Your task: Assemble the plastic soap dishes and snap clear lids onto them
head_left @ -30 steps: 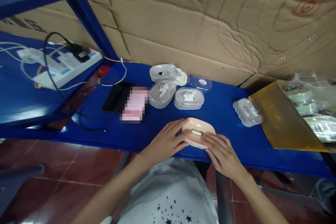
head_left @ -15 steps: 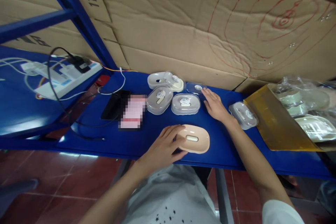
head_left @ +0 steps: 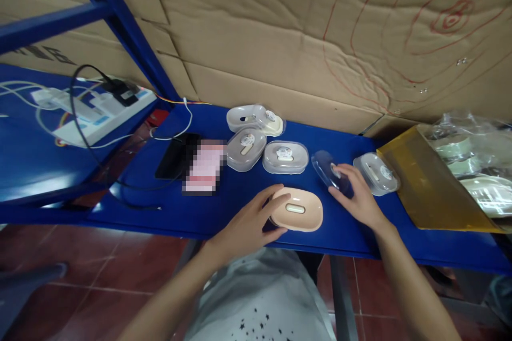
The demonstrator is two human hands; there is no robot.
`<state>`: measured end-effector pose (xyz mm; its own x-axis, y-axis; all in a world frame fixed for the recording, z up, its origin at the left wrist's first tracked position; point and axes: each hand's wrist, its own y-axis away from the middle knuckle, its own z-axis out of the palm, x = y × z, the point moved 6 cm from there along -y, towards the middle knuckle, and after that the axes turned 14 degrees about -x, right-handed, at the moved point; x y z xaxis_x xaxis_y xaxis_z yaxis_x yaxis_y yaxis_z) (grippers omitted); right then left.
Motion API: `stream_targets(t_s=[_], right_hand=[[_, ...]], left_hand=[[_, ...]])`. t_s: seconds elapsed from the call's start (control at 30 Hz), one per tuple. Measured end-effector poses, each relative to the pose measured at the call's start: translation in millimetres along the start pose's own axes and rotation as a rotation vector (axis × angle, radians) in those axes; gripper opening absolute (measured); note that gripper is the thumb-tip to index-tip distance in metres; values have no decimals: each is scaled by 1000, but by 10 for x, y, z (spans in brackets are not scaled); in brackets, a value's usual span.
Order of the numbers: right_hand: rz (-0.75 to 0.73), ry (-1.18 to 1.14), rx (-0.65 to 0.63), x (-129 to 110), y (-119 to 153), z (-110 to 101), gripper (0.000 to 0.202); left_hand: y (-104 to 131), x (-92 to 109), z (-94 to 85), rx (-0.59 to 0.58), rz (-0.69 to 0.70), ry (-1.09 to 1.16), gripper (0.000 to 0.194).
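My left hand grips the left end of a peach oval dish near the table's front edge. To its right, my right hand holds a clear plastic lid with a round sticker, tilted above the blue table. Behind the peach dish, a grey lidded dish and another grey lidded dish stand side by side. At the back, a pale grey dish overlaps a cream piece under a clear cover. One more lidded dish lies right of my right hand.
A brown box of wrapped dishes stands at the right. Left of the dishes are a black phone and a blurred pink-screened item. Cables and a power strip lie farther left. Cardboard rises behind.
My right hand has picked up the clear lid from the back of the table and brought it right and nearer. My left hand stays on the peach dish. The view has shifted slightly.
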<state>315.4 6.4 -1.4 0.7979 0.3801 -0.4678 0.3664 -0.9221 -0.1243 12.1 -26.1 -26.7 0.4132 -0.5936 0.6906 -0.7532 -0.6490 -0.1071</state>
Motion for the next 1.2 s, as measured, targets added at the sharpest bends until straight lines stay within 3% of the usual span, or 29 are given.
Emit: stream_targets(t_s=[0.17,0.3,0.7,0.97,1.2], right_hand=[[-195,-100,-169,-615,337,249,61],[-325,-77,-203,-910,289,358,64],[-418,103,-194,-1062,293,463,66],[-475,189,-169,-1077,300,477,55],[-437,202,-173,-1086,288,563,44]], left_hand=[[-6,-45,-26,8,0,81,97],[-10,-27,-22,-9,36,3,87],[15,-64,-19,-4,82,34,69],[6,-119,-40,-16,12,113,77],[3,-114,4,-36,7,95,75]])
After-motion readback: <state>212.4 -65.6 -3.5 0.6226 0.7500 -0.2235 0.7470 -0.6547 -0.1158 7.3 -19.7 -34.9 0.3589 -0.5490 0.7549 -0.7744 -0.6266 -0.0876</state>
